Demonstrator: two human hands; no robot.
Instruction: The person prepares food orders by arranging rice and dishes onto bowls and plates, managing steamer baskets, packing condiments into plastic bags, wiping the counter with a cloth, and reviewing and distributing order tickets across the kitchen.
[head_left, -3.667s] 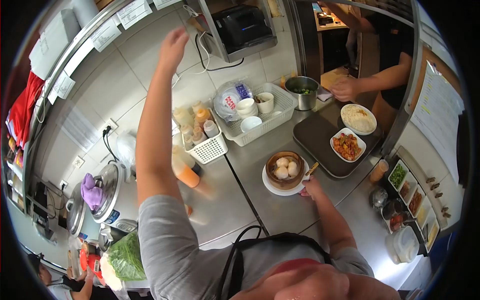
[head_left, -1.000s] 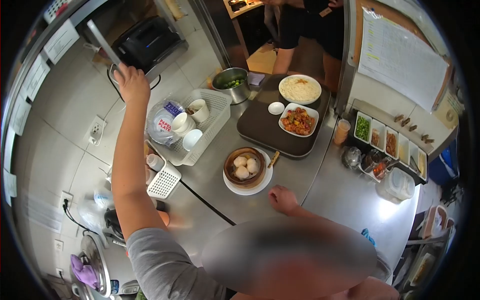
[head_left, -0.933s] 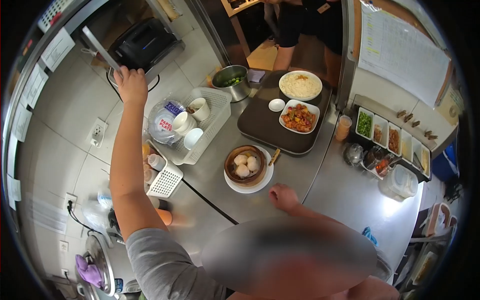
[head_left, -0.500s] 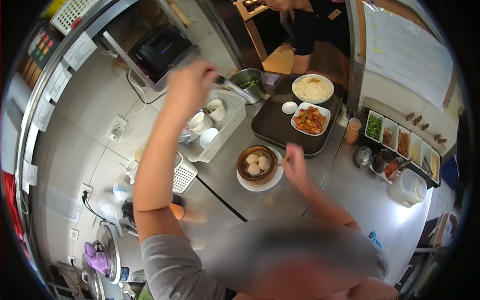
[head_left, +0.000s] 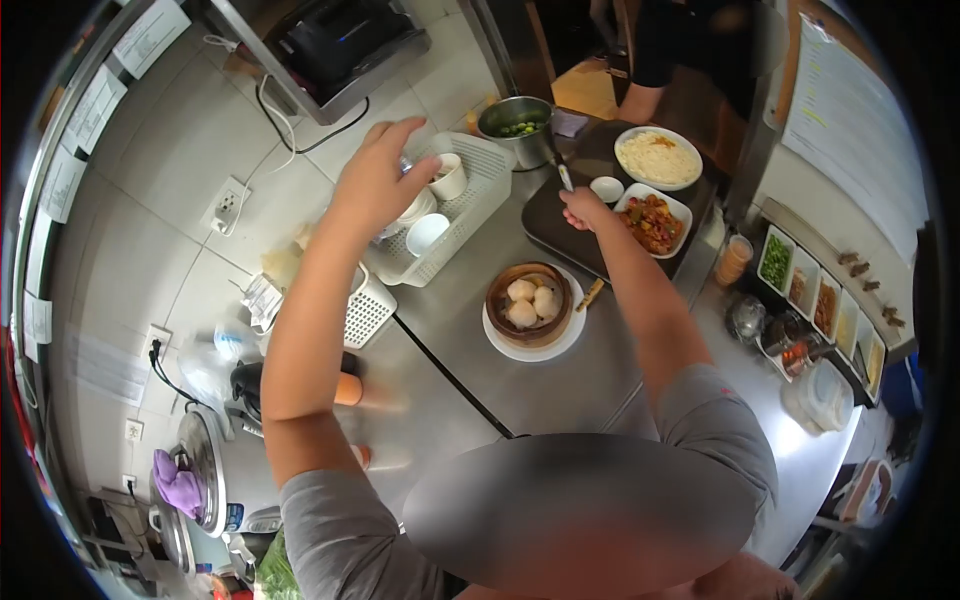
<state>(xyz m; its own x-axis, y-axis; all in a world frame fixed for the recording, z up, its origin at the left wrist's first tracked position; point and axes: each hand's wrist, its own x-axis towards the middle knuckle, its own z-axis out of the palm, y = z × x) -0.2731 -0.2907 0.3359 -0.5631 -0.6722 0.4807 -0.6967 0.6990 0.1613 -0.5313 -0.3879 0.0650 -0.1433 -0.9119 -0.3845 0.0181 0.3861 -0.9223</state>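
My left hand (head_left: 375, 185) is raised over the white basket (head_left: 470, 215), fingers apart and nothing in them. My right hand (head_left: 588, 208) is closed on a slim utensil (head_left: 565, 177) with a pale, shiny near part and a dark far end, above the brown tray (head_left: 550, 220). On that tray are a bowl of rice (head_left: 658, 157), a square dish of red-sauced food (head_left: 652, 226) and a small white dish (head_left: 606, 189). Nearer me, a bamboo steamer (head_left: 528, 305) with several pale dumplings rests on a white plate (head_left: 545, 350). A clothespin (head_left: 590, 294) is at the plate's right edge.
A metal pot of greens (head_left: 518, 130) stands behind the tray. At the right are topping containers (head_left: 800, 280), stacked cups (head_left: 734, 258) and a clear tub (head_left: 822, 396). Bottles and a second basket (head_left: 368, 308) are at the left. Another person (head_left: 690, 50) stands beyond the opening.
The utensil has passed from my left hand to my right. My right hand has moved from beside the steamer plate to above the tray. My left hand has opened.
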